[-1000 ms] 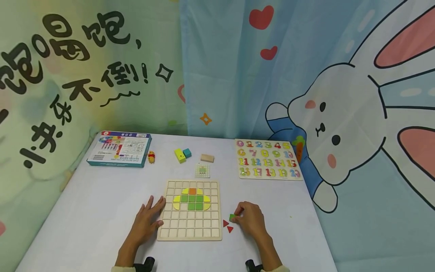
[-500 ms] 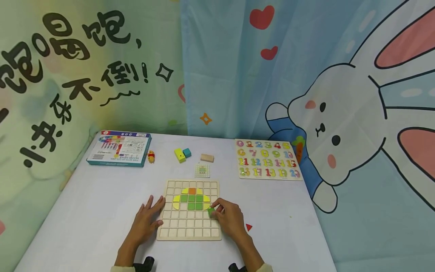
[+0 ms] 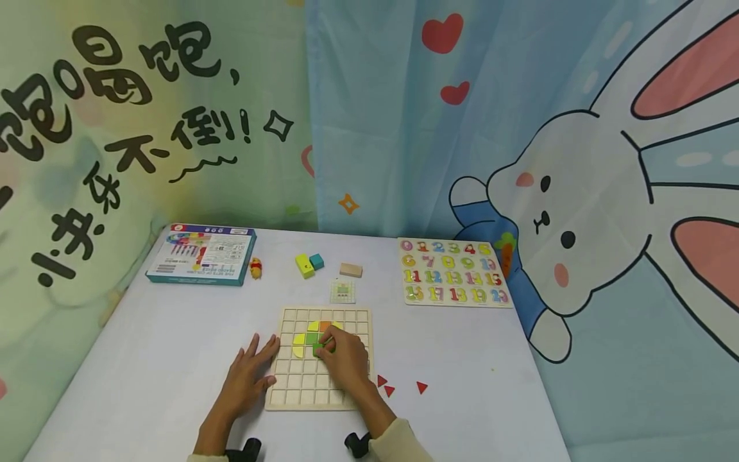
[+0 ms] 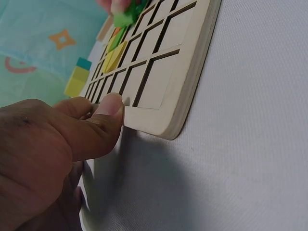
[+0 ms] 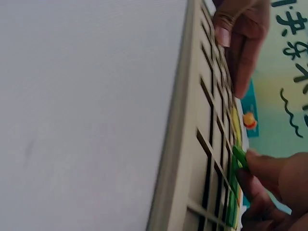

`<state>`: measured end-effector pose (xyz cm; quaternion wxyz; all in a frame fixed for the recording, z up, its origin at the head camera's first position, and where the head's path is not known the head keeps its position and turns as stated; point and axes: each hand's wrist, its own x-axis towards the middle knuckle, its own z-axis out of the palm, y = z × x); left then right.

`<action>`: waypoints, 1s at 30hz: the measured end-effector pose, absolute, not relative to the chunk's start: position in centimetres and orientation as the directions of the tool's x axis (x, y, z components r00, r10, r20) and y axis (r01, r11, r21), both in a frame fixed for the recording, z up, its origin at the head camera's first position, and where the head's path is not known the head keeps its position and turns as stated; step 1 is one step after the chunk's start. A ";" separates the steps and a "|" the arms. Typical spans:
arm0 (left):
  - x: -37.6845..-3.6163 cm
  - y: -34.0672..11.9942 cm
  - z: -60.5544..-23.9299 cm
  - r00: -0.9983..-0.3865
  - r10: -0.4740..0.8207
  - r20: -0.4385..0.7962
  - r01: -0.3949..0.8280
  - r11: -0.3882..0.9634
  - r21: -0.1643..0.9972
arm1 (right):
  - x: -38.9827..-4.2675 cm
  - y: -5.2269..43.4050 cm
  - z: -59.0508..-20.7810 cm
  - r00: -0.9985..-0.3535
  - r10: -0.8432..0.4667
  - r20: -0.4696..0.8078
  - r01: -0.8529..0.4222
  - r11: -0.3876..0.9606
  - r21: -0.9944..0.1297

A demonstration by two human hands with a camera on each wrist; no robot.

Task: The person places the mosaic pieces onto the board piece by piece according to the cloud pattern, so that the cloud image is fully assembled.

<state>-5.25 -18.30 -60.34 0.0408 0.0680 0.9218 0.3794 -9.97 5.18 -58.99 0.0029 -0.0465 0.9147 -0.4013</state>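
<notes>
A wooden grid board lies on the white table, with yellow, orange and green tiles set in its upper middle. My right hand is over the board and pinches a green square tile between thumb and fingers. In the right wrist view the held green tile tilts at the grid surface, and my hand hides some laid tiles in the head view. My left hand rests along the board's left edge with fingers extended. Its thumb touches the board's edge in the left wrist view.
Three red triangle tiles lie right of the board. Behind it are a small pattern card, a wooden block, yellow blocks and a teal block. A box, a small figure and a number board stand farther back.
My right hand has carried the green tile leftward from beside the board to over its middle. The red triangles it partly covered now show. The left hand has stayed in place.
</notes>
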 end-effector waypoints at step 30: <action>-5.5 -18.4 -60.5 -0.986 0.154 -0.068 0.062 0.709 0.702 | -9.6 5.3 -58.7 -0.987 -0.153 0.048 -0.144 0.705 -0.695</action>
